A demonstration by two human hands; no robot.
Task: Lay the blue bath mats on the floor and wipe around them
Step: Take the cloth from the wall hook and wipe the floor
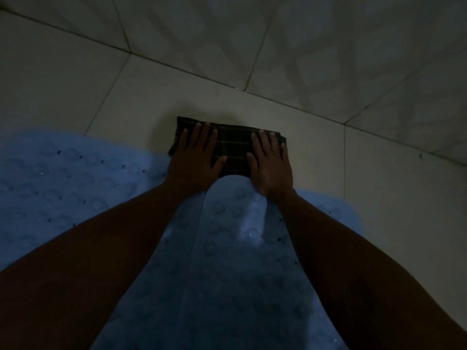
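Two blue bath mats with suction bumps lie flat on the pale tiled floor: one (pixel 58 188) at the left, the other (pixel 227 261) in the middle under my forearms. Just beyond their far edges a dark striped folded cloth (pixel 233 147) rests on the tile. My left hand (pixel 195 157) presses flat on the cloth's left half, fingers spread. On the right half my right hand (pixel 271 162) also lies flat, fingers spread. The cloth's near edge touches the middle mat's rounded end.
The room is dim. A tiled wall (pixel 328 41) rises close behind the cloth, meeting the floor (pixel 391 198) along a grout line that runs diagonally. Bare tile shows to the right of the mats and between cloth and wall.
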